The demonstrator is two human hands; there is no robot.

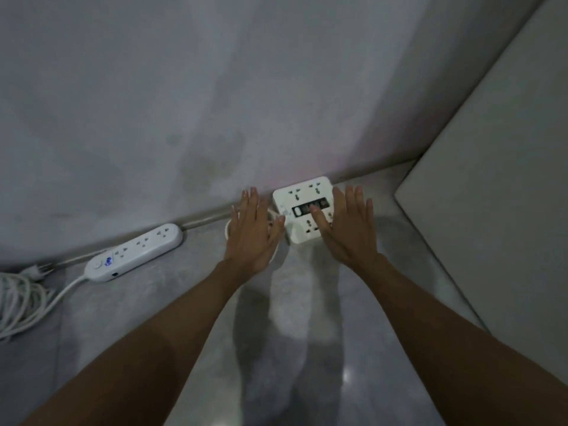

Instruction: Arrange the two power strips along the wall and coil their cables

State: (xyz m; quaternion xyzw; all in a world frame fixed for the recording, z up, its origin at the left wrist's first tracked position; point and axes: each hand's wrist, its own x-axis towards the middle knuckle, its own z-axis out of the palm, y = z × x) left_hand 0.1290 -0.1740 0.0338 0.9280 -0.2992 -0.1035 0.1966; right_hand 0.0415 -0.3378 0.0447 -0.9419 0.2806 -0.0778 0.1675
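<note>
Hands are extending forward over a grey floor, both with fingers straight and spread, gripping nothing. The right hand (345,224) is lying flat over the near right part of a white square power strip (302,207), its thumb reaching across the strip's dark central row of switches. The left hand (253,230) is hovering just beside that strip's left edge, covering most of a small white cable coil (229,230); whether the palm is touching the coil cannot be told. The square strip is sitting against the base of the wall (184,103). Well apart to the left, an elongated white power strip (135,252) is lying parallel to the same wall, its cord running down to a loose bundle of white cable (18,298) at the frame's left edge. The floor (307,348) is showing a glossy, polished sheen with reflections. The wall is looking mottled and stained grey. A pale flat panel (491,195) is occupying the right corner.
</note>
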